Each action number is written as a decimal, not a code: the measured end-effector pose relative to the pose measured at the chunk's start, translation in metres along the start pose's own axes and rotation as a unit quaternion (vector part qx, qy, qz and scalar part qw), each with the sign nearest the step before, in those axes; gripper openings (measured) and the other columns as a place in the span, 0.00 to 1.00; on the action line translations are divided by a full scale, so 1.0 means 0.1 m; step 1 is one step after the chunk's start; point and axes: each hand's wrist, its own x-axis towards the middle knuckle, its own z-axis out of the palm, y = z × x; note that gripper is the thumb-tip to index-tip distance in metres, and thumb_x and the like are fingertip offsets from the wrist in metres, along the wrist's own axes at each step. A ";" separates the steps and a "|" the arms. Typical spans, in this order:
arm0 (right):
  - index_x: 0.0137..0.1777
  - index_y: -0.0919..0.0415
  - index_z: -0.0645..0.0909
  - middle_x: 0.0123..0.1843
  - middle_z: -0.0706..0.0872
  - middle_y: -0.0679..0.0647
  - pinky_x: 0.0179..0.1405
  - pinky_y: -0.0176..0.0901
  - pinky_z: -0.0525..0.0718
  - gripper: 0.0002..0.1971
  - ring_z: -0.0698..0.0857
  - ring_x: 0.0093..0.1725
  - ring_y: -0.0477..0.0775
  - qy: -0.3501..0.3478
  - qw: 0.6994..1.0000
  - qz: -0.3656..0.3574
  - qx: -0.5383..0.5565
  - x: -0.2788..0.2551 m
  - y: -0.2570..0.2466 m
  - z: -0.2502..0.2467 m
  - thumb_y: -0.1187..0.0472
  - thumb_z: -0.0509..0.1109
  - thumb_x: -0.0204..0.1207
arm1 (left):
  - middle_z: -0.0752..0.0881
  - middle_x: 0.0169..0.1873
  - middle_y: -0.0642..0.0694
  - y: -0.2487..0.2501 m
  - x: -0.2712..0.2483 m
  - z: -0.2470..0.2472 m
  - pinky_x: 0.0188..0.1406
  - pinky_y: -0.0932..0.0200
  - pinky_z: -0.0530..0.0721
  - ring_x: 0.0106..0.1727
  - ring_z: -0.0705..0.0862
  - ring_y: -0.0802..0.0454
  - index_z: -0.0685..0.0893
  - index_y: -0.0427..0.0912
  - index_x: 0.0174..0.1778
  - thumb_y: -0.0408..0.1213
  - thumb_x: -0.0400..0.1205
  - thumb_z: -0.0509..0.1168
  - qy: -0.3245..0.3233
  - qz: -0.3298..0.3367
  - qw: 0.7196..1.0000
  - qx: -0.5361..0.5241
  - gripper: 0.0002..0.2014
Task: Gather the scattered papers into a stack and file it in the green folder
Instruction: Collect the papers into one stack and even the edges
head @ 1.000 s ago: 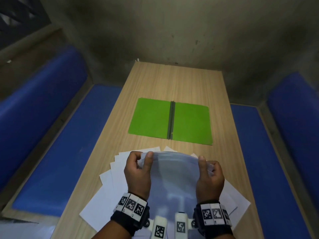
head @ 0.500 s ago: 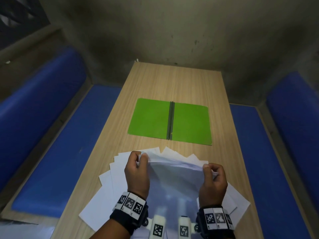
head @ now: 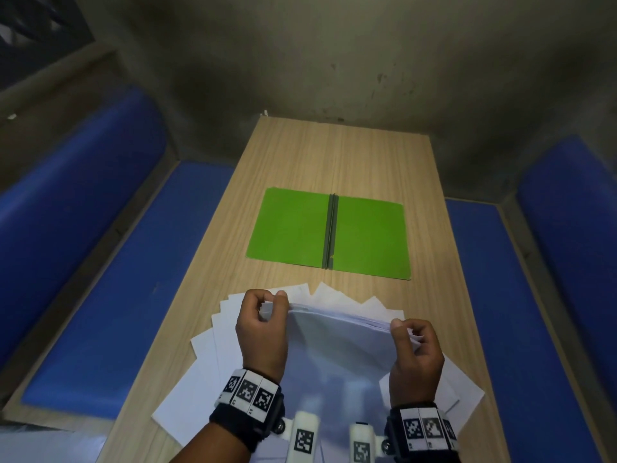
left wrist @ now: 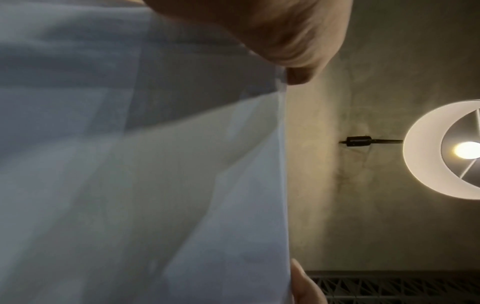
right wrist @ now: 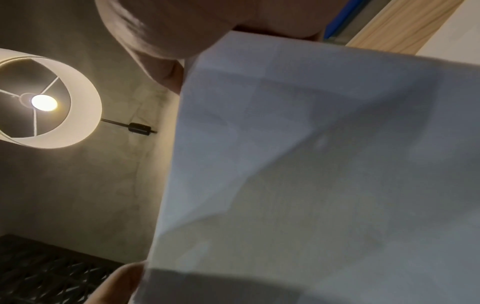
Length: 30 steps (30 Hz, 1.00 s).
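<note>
Dim room, one warm lamp, wide-angle bend

The lit lamp glares in both wrist views, its light showing through the soft, blurred papers; the head view is dark at its corners, the bench lines bowing outward, the wrist mounts at the bottom smeared.

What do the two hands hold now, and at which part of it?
Both hold the lifted sheaf of white papers by its far edge: left hand pinches the left corner, right hand the right corner.
</note>
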 end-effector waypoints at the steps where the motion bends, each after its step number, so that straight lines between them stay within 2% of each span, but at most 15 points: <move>1: 0.38 0.59 0.77 0.33 0.80 0.47 0.36 0.38 0.76 0.08 0.77 0.34 0.47 -0.004 1.000 0.003 0.004 0.01 0.02 -0.01 0.58 0.72 0.75 | 0.82 0.31 0.55 -0.02 0.01 -0.01 0.35 0.71 0.75 0.33 0.78 0.64 0.79 0.42 0.37 0.38 0.81 0.70 -0.009 0.000 1.000 -0.002 0.10; 4: 0.40 0.61 0.78 0.34 0.80 0.45 0.39 0.40 0.77 0.07 0.78 0.36 0.48 -0.029 0.999 0.009 0.017 0.03 0.07 -0.01 0.62 0.71 0.79 | 0.85 0.35 0.53 -0.07 0.02 -0.04 0.39 0.73 0.76 0.38 0.81 0.63 0.81 0.43 0.38 0.38 0.84 0.67 -0.054 0.011 0.998 0.008 0.09; 6: 0.39 0.60 0.78 0.34 0.80 0.48 0.39 0.42 0.76 0.09 0.78 0.37 0.50 -0.030 0.999 0.021 0.022 0.03 0.09 0.00 0.56 0.70 0.77 | 0.84 0.34 0.50 -0.08 0.03 -0.05 0.39 0.69 0.76 0.36 0.79 0.64 0.82 0.41 0.38 0.36 0.84 0.66 -0.066 0.006 0.998 -0.001 0.09; 8: 0.40 0.59 0.79 0.36 0.81 0.51 0.41 0.43 0.76 0.12 0.79 0.39 0.53 -0.023 0.999 0.039 0.030 0.05 0.10 0.00 0.49 0.67 0.74 | 0.84 0.34 0.52 -0.09 0.06 -0.08 0.42 0.66 0.75 0.38 0.80 0.62 0.82 0.41 0.40 0.43 0.82 0.65 -0.080 -0.009 0.996 -0.040 0.10; 10: 0.43 0.62 0.80 0.40 0.85 0.50 0.44 0.42 0.79 0.15 0.82 0.42 0.50 -0.055 0.995 0.042 0.075 0.09 0.09 -0.05 0.49 0.70 0.71 | 0.87 0.39 0.52 -0.13 0.11 -0.14 0.48 0.66 0.79 0.45 0.84 0.58 0.82 0.43 0.47 0.52 0.75 0.69 -0.123 -0.008 0.989 -0.079 0.15; 12: 0.51 0.66 0.80 0.48 0.88 0.51 0.48 0.36 0.84 0.20 0.85 0.48 0.46 -0.146 0.986 0.032 0.069 0.14 0.13 -0.10 0.55 0.80 0.65 | 0.90 0.50 0.47 -0.23 0.16 -0.20 0.55 0.62 0.82 0.55 0.86 0.54 0.79 0.44 0.56 0.48 0.64 0.77 -0.184 0.005 0.980 -0.077 0.27; 14: 0.55 0.67 0.79 0.51 0.88 0.53 0.51 0.35 0.85 0.25 0.86 0.50 0.46 -0.204 0.977 0.053 -0.005 0.19 0.26 -0.14 0.73 0.84 0.58 | 0.89 0.56 0.44 -0.33 0.18 -0.24 0.59 0.58 0.82 0.60 0.85 0.51 0.77 0.46 0.60 0.42 0.56 0.82 -0.227 0.008 0.973 -0.046 0.36; 15: 0.52 0.68 0.81 0.48 0.89 0.53 0.49 0.35 0.85 0.22 0.87 0.47 0.46 -0.207 0.975 0.061 -0.043 0.21 0.32 -0.13 0.78 0.82 0.59 | 0.89 0.57 0.45 -0.38 0.20 -0.25 0.58 0.59 0.82 0.59 0.85 0.50 0.78 0.47 0.60 0.41 0.55 0.84 -0.235 0.004 0.971 -0.033 0.37; 18: 0.48 0.76 0.84 0.42 0.86 0.58 0.52 0.44 0.85 0.08 0.83 0.43 0.49 -0.166 0.977 0.092 -0.096 0.30 0.39 -0.07 0.81 0.72 0.70 | 0.89 0.54 0.43 -0.45 0.25 -0.26 0.50 0.65 0.85 0.55 0.87 0.51 0.79 0.48 0.60 0.34 0.57 0.87 -0.234 -0.014 0.972 -0.021 0.36; 22: 0.43 0.72 0.87 0.39 0.91 0.59 0.41 0.40 0.87 0.10 0.88 0.40 0.49 -0.138 0.989 0.044 0.023 0.36 0.02 -0.10 0.82 0.77 0.63 | 0.92 0.52 0.51 -0.46 0.36 -0.32 0.43 0.56 0.90 0.50 0.91 0.55 0.84 0.52 0.60 0.33 0.56 0.89 -0.263 -0.084 0.961 0.001 0.37; 24: 0.42 0.68 0.89 0.39 0.93 0.55 0.40 0.39 0.87 0.11 0.89 0.40 0.49 -0.150 0.987 0.026 0.057 0.37 -0.11 -0.08 0.79 0.80 0.61 | 0.93 0.48 0.54 -0.44 0.39 -0.33 0.43 0.57 0.90 0.50 0.91 0.55 0.87 0.51 0.55 0.36 0.60 0.87 -0.290 -0.092 0.952 0.036 0.29; 26: 0.42 0.64 0.90 0.40 0.93 0.53 0.40 0.39 0.88 0.14 0.89 0.39 0.48 -0.161 0.983 0.045 0.074 0.40 -0.11 -0.10 0.64 0.86 0.57 | 0.94 0.45 0.51 -0.42 0.40 -0.32 0.44 0.54 0.90 0.50 0.92 0.48 0.89 0.48 0.51 0.34 0.66 0.84 -0.288 -0.120 0.950 0.016 0.19; 27: 0.44 0.63 0.89 0.42 0.93 0.55 0.41 0.41 0.88 0.20 0.90 0.40 0.50 -0.173 0.981 0.065 0.068 0.42 -0.07 -0.13 0.56 0.88 0.53 | 0.95 0.45 0.48 -0.41 0.40 -0.32 0.46 0.50 0.91 0.49 0.93 0.45 0.89 0.46 0.50 0.33 0.68 0.82 -0.284 -0.129 0.950 0.005 0.16; 28: 0.47 0.63 0.89 0.45 0.93 0.56 0.43 0.43 0.89 0.26 0.91 0.43 0.52 -0.187 0.977 0.087 0.062 0.43 -0.02 -0.14 0.52 0.88 0.51 | 0.95 0.45 0.46 -0.41 0.40 -0.31 0.49 0.45 0.91 0.49 0.93 0.43 0.90 0.44 0.51 0.35 0.68 0.82 -0.282 -0.132 0.950 -0.002 0.16; 30: 0.53 0.60 0.87 0.49 0.93 0.53 0.47 0.44 0.89 0.29 0.91 0.48 0.51 -0.210 0.970 0.119 0.023 0.41 0.06 -0.14 0.53 0.89 0.50 | 0.94 0.46 0.44 -0.42 0.40 -0.32 0.51 0.39 0.90 0.48 0.92 0.41 0.91 0.45 0.50 0.44 0.66 0.80 -0.277 -0.130 0.952 -0.010 0.18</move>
